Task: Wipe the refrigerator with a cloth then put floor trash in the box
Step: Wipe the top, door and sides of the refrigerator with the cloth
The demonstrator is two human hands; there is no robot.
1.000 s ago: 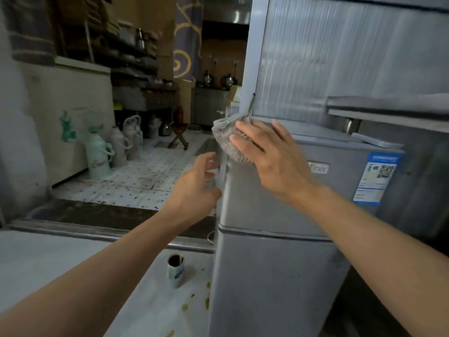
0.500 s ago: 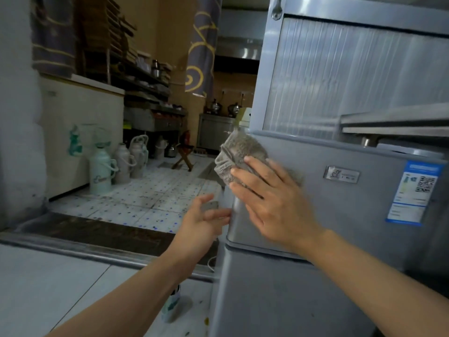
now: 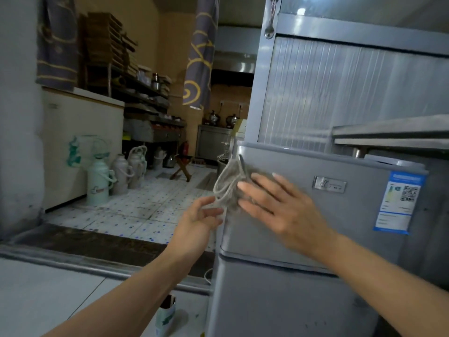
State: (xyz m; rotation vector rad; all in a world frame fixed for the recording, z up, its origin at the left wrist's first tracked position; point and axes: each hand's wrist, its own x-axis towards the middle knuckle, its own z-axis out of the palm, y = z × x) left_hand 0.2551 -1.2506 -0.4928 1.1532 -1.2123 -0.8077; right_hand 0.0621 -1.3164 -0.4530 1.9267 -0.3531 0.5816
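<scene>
Cloth (image 3: 228,188), grey and bunched, now at frame centre on the fridge (image 3: 286,229) door's upper left corner, down from the top edge a second ago: wiping has moved onto the front, so trash step likely far off. Right hand (image 3: 281,210) flat, fingers straight, pressing cloth to door. Left hand (image 3: 199,222) just beside, loose fingers touching its hanging edge. Carton (image 3: 166,314) on floor, lower centre.
</scene>
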